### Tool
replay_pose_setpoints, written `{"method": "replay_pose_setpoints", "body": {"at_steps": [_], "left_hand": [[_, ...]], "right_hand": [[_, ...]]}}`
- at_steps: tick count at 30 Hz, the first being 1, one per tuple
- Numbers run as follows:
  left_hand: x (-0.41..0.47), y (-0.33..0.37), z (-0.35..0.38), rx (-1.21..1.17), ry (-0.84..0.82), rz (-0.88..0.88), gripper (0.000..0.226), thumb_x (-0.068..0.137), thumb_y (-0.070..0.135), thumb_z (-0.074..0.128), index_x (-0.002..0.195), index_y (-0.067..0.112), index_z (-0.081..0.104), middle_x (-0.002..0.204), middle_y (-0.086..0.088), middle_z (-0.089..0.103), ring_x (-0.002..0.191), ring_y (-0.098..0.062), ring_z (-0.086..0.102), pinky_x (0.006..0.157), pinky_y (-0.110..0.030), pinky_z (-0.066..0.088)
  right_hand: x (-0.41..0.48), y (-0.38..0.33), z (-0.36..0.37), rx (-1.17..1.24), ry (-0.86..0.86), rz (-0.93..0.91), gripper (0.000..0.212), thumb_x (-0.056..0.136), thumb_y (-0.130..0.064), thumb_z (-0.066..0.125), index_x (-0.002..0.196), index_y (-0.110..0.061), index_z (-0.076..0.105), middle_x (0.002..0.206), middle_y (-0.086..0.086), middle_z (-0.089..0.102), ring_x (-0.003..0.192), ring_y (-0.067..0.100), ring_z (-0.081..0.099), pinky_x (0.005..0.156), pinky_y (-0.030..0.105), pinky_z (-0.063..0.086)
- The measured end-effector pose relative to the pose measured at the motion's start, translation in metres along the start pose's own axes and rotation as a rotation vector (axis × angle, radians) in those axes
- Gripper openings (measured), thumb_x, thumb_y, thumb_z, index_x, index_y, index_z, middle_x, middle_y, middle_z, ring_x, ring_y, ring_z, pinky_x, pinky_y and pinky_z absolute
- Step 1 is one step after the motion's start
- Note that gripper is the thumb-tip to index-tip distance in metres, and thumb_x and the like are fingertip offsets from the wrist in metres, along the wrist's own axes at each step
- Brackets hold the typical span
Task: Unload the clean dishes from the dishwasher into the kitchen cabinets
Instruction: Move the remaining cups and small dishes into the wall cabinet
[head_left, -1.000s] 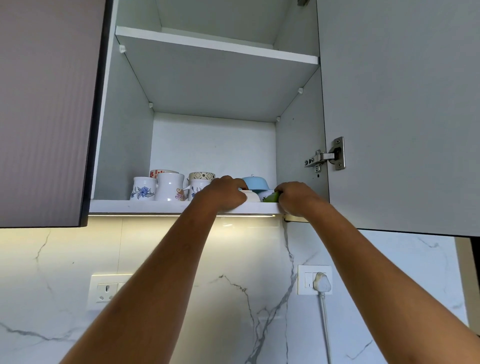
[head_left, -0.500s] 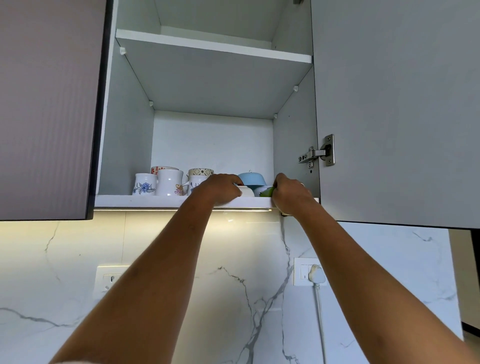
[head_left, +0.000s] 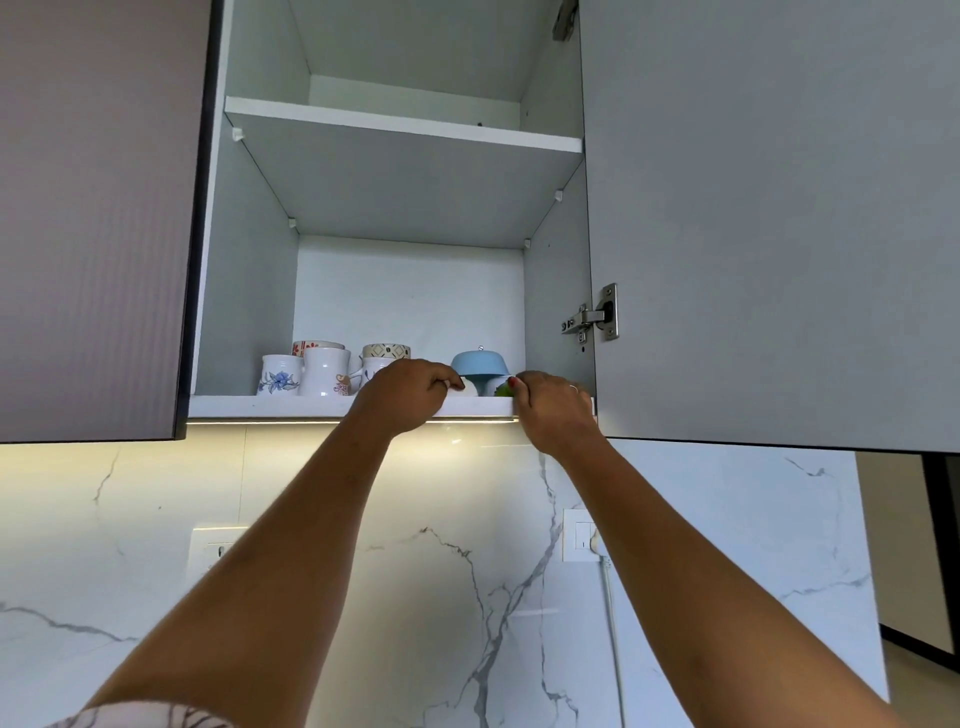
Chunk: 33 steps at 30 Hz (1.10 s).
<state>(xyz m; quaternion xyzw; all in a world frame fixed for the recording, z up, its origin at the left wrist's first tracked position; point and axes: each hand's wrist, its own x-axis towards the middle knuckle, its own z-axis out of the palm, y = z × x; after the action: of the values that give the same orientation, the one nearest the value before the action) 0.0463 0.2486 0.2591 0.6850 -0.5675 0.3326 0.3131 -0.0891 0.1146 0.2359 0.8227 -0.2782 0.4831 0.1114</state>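
Note:
An open wall cabinet has a white bottom shelf carrying several mugs: a blue-flowered mug, a taller white mug and patterned cups behind. An upturned light blue bowl rests on top of other bowls. My left hand curls over the shelf's front edge, fingers against a white bowl. My right hand holds a green-and-white bowl at the shelf's right end. Both bowls are mostly hidden by my hands.
The open cabinet door hangs right of my right hand, its hinge close by. The upper shelf looks bare. A closed door is to the left. Wall sockets sit on the marble backsplash below.
Both hands stay at the shelf's front edge and have shifted slightly; my right hand's fingers have moved onto the green bowl. The view has tilted upward a little.

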Motion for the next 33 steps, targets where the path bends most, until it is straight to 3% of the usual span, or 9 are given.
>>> {"method": "replay_pose_setpoints", "body": {"at_steps": [6, 9, 13, 16, 20, 24, 30, 33], "left_hand": [[0.002, -0.001, 0.001, 0.021, -0.052, -0.025, 0.034, 0.094, 0.011, 0.04, 0.109, 0.023, 0.069, 0.122, 0.002, 0.064, 0.106, -0.018, 0.057, 0.077, -0.023, 0.04], [0.001, -0.001, 0.002, 0.016, -0.056, -0.015, 0.033, 0.095, 0.011, 0.04, 0.112, 0.022, 0.066, 0.127, 0.001, 0.061, 0.118, -0.018, 0.052, 0.089, -0.026, 0.041], [-0.011, 0.005, 0.003, 0.08, 0.034, 0.04, 0.033, 0.098, 0.016, 0.037, 0.121, 0.017, 0.061, 0.129, -0.002, 0.058, 0.131, -0.021, 0.043, 0.098, -0.031, 0.037], [-0.026, 0.011, 0.009, 0.059, 0.113, 0.05, 0.041, 0.093, 0.024, 0.031, 0.122, 0.014, 0.059, 0.126, -0.007, 0.061, 0.129, -0.026, 0.047, 0.099, -0.041, 0.037], [-0.05, 0.028, 0.021, 0.007, 0.25, -0.052, 0.043, 0.09, 0.026, 0.034, 0.123, 0.015, 0.058, 0.126, -0.009, 0.061, 0.129, -0.024, 0.047, 0.1, -0.046, 0.034], [-0.072, 0.055, 0.03, -0.111, 0.233, -0.046, 0.043, 0.087, 0.026, 0.039, 0.123, 0.01, 0.059, 0.125, -0.01, 0.061, 0.125, -0.029, 0.05, 0.103, -0.05, 0.038], [-0.092, 0.104, 0.023, -0.197, 0.202, 0.05, 0.037, 0.089, 0.02, 0.043, 0.12, 0.007, 0.059, 0.122, -0.01, 0.062, 0.118, -0.027, 0.053, 0.1, -0.035, 0.04], [-0.105, 0.13, 0.01, -0.205, 0.175, 0.086, 0.041, 0.089, 0.026, 0.044, 0.123, 0.009, 0.057, 0.129, -0.009, 0.057, 0.122, -0.026, 0.049, 0.103, -0.035, 0.038]], "right_hand": [[-0.004, 0.004, 0.0, -0.032, -0.063, -0.028, 0.048, 0.102, -0.039, 0.02, 0.131, -0.016, 0.05, 0.132, 0.009, 0.056, 0.122, 0.028, 0.049, 0.103, 0.04, 0.033], [-0.011, 0.006, 0.0, -0.002, -0.125, -0.008, 0.058, 0.099, -0.049, 0.02, 0.148, -0.019, 0.027, 0.154, 0.008, 0.027, 0.142, 0.028, 0.024, 0.115, 0.044, 0.015], [-0.033, 0.005, -0.001, 0.111, -0.122, -0.017, 0.066, 0.097, -0.053, 0.022, 0.152, -0.019, 0.007, 0.159, 0.003, 0.01, 0.147, 0.025, 0.006, 0.118, 0.042, 0.006], [-0.055, 0.004, -0.009, 0.285, -0.063, 0.023, 0.066, 0.097, -0.051, 0.025, 0.152, -0.02, 0.005, 0.16, 0.0, 0.008, 0.147, 0.02, 0.003, 0.118, 0.039, 0.008], [-0.085, 0.005, -0.021, 0.504, 0.152, 0.132, 0.062, 0.099, -0.045, 0.03, 0.151, -0.022, 0.008, 0.159, -0.004, 0.011, 0.147, 0.014, 0.004, 0.119, 0.035, 0.007], [-0.113, 0.006, -0.038, 0.588, 0.223, 0.225, 0.059, 0.1, -0.041, 0.029, 0.151, -0.022, 0.008, 0.159, -0.004, 0.012, 0.147, 0.015, 0.004, 0.119, 0.033, 0.007], [-0.139, 0.003, -0.074, 0.556, 0.235, 0.263, 0.057, 0.1, -0.039, 0.031, 0.151, -0.026, 0.008, 0.159, -0.006, 0.011, 0.147, 0.013, 0.004, 0.118, 0.036, 0.005], [-0.154, -0.001, -0.096, 0.53, 0.26, 0.28, 0.057, 0.1, -0.04, 0.033, 0.151, -0.027, 0.01, 0.159, -0.006, 0.013, 0.147, 0.015, 0.006, 0.118, 0.04, 0.006]]}}
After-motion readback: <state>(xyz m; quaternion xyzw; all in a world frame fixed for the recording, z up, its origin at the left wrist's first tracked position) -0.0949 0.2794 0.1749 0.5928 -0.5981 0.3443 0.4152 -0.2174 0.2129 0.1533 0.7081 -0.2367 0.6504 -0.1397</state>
